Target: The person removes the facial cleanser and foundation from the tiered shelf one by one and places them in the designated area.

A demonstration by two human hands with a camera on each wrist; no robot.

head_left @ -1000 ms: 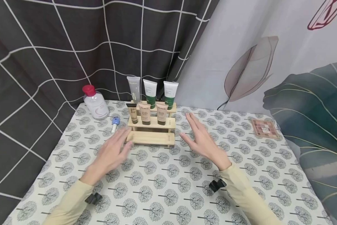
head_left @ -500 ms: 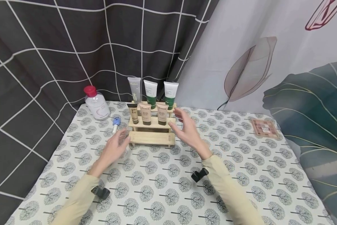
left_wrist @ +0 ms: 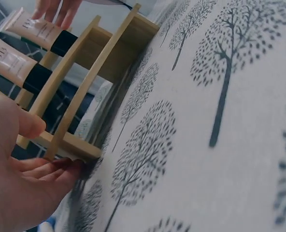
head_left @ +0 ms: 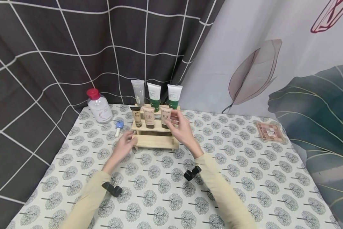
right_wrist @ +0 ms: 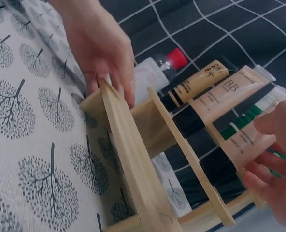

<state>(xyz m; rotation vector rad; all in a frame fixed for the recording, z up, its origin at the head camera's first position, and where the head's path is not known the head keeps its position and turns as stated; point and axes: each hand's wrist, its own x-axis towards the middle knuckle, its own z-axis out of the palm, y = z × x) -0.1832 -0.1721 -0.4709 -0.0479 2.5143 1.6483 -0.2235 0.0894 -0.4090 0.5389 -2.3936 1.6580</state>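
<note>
A three-step wooden stand (head_left: 155, 141) holds several upright cosmetic tubes. My right hand (head_left: 182, 128) pinches the right-hand BB cream tube (head_left: 166, 114) on the middle step, thumb in front and fingers behind. That tube still stands on the step. At the lowest step's left end, my left hand (head_left: 124, 145) grips the wood, its thumb above and fingers curled below in the left wrist view. A second BB cream tube (head_left: 149, 116) and a gold tube with a black end (head_left: 136, 117) stand alongside. Behind them are a grey tube (head_left: 138, 93) and two white-and-green tubes (head_left: 154, 95).
Left of the stand are a clear bottle with a red cap (head_left: 100, 108) and a small blue-and-white item (head_left: 118, 128). A makeup palette (head_left: 270, 132) lies far right on the tree-print tablecloth (head_left: 160, 190). A dark checked curtain (head_left: 82, 41) hangs behind.
My right hand has moved left from beside the stand and taken hold of the right BB cream tube. My left hand has closed in on the lowest step's left end.
</note>
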